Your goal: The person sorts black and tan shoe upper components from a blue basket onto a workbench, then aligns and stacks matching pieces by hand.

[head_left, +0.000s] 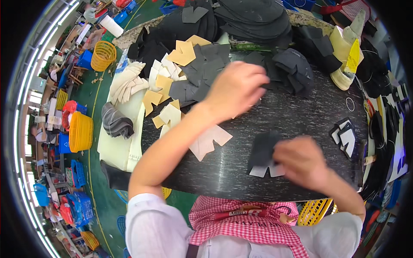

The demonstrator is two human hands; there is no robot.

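My left hand (236, 88) is over the middle of the dark speckled table, its fingers curled and smeared by motion; whether they hold anything is unclear. Beside it lies a spread of black notched cut pieces (202, 71). My right hand (303, 163) is closed at the edge of a black cut piece (263, 148), which lies partly over a white notched piece (259, 171) near the table's front. Under my left forearm is a pale pink notched piece (211, 139). Tan cut pieces (181, 53) and cream ones (170, 115) lie to the left.
Stacks of black sheets (254, 19) stand at the back. A container with yellow tape (344, 60) is at the back right. Small black-and-white pieces (344, 136) lie at the right. On the left sit fanned cream pieces (127, 84) and a banded grey bundle (117, 121).
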